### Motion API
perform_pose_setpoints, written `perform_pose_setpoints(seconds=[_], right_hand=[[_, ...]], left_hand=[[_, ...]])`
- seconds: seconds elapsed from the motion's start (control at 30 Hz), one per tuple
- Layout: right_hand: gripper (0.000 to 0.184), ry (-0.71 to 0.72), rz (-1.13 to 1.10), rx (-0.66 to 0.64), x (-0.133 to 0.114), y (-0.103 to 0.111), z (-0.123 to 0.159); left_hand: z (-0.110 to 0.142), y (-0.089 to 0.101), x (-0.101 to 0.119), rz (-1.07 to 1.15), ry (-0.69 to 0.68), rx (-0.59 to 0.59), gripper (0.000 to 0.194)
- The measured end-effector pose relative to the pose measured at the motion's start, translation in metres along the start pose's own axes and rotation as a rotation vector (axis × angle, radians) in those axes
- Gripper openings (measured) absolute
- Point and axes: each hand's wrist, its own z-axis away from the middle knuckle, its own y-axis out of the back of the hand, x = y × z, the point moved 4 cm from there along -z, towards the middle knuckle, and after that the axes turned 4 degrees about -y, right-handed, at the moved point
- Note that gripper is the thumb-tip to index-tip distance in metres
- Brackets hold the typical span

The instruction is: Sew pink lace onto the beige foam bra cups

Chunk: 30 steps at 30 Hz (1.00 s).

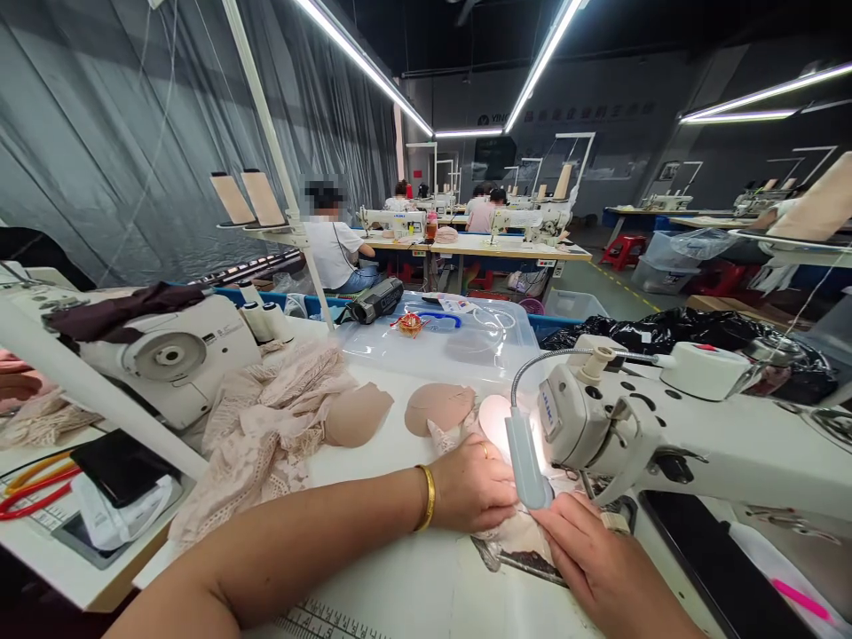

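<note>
Pale pink lace fabric (pixel 523 537) lies at the foot of a white sewing machine (pixel 579 417). My left hand (pixel 476 484), below a gold bangle, grips the fabric from the left with its fingers curled down. From the right, my right hand (pixel 592 546) pinches the fabric's near edge. A grey lamp (pixel 525 457) on a bendy neck hides the needle and part of the fabric between my hands. Beyond my left forearm are two beige moulded bra cups, one left (pixel 359 417) and one nearer the machine (pixel 436 410), beside a heap of lace (pixel 266 417).
A clear plastic box lid (pixel 479 346) lies behind the cups. At left stands another sewing machine (pixel 173 355), with a dark phone (pixel 126 466) and red-handled scissors (pixel 40 501) nearby. A black tray (pixel 706 559) sits at right. A person in white (pixel 329 253) sits farther back.
</note>
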Motion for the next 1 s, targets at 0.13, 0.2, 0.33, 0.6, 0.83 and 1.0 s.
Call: perform_pose_setpoints(seconds=[0.13, 0.2, 0.33, 0.6, 0.83, 1.0], right_hand=[[0.038, 0.014, 0.019, 0.008, -0.001, -0.002, 0.001], [0.037, 0.014, 0.023, 0.022, -0.001, -0.001, 0.001], [0.034, 0.011, 0.022, 0.035, -0.001, 0.000, 0.000], [0.035, -0.018, 0.004, 0.062, 0.003, -0.003, 0.000], [0.023, -0.106, -0.200, 0.137, -0.006, 0.009, -0.004], [0.029, -0.448, -0.755, 0.046, -0.031, 0.010, -0.012]], left_hand=[[0.000, -0.001, -0.001, 0.003, 0.003, 0.024, 0.018], [0.000, -0.001, -0.001, -0.005, 0.003, 0.035, 0.018], [-0.003, 0.000, -0.004, -0.009, -0.010, 0.024, 0.023], [-0.008, 0.005, -0.009, -0.055, 0.103, -0.063, 0.027], [-0.007, 0.000, -0.015, -0.042, 0.192, -0.111, 0.010], [0.021, 0.029, 0.014, 0.094, 0.208, -0.014, 0.024]])
